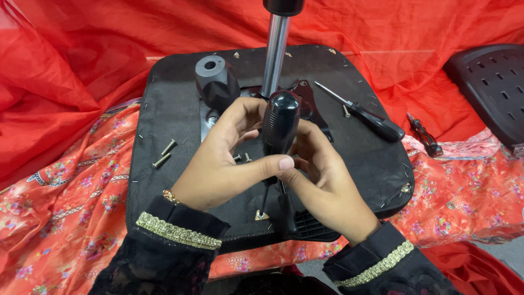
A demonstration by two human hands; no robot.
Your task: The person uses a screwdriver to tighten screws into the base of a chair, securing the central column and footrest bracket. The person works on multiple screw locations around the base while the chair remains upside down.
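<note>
Both hands, the left hand and the right hand, are clamping their fingers around the upright black-handled screwdriver, pressing its tip onto the bracket at the overturned seat base, while loose bolts are still waiting beside it.

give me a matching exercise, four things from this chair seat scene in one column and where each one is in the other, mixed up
Things:
1. big black screwdriver
2. slim screwdriver
3. two loose bolts
4. shiny metal post

Places:
A. standing up from the middle of the black seat base
B. lying on the seat's left part
C. held upright between the left hand and right hand
D. lying on the seat's right part

Pairs: 1-C, 2-D, 3-B, 4-A
</note>
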